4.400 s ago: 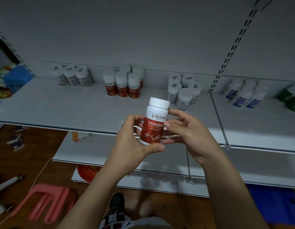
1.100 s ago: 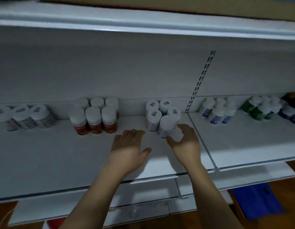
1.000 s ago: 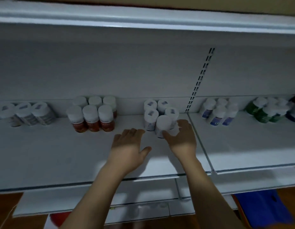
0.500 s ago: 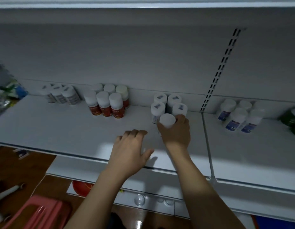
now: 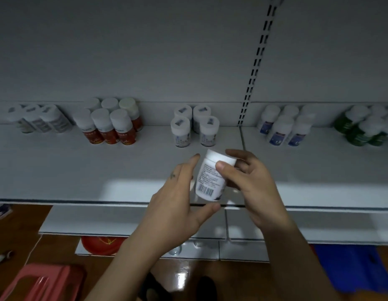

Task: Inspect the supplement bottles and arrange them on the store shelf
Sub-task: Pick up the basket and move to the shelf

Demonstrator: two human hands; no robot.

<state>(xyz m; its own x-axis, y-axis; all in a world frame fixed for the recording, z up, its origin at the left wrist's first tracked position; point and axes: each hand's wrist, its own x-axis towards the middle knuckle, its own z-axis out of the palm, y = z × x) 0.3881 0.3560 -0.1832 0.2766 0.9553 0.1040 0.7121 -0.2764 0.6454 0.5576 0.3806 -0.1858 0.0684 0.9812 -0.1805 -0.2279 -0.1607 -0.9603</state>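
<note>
Hands close together: right hand [image 5: 250, 185] grips the white bottle [image 5: 208, 180] over the shelf [image 5: 91, 170] front, left hand [image 5: 175, 205] open beside it. Prob. checking it. Next: turn it, look, then stand it w/ the matching bottles [image 5: 194, 127].

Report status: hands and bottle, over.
Right hand grips white bottle, tilted, barcode facing camera. Left hand open beside it. Nothing between bottle and shelf.

my left hand [image 5: 177, 205]: small dark mark [image 5: 172, 175] on its back, by the index knuckle | my right hand [image 5: 249, 183]: short thumbnail | my forearms [image 5: 128, 257]: bare | my shoes [image 5: 207, 287]: dark, blurred
</note>
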